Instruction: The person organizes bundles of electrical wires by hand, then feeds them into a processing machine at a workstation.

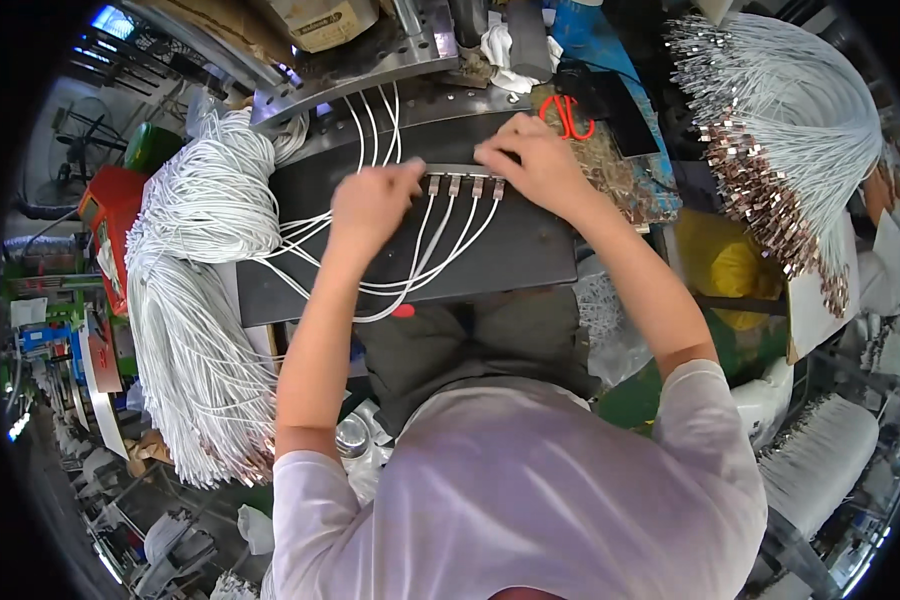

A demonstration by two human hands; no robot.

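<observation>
A narrow metal strip lies across the dark work plate, with several copper-coloured cable connectors lined up along its near side. White cables run from these connectors toward me and curve off to the left. My left hand pinches the strip's left end. At the other end, the closed fingers of my right hand grip the strip; its fingertips are partly hidden. Beyond my left hand, several more white cables reach under the metal machine block.
A large bundle of white cables hangs over the plate's left side, near a red device. Red-handled scissors lie back right beside a dark flat object. Another cable bundle with metal ends stands far right.
</observation>
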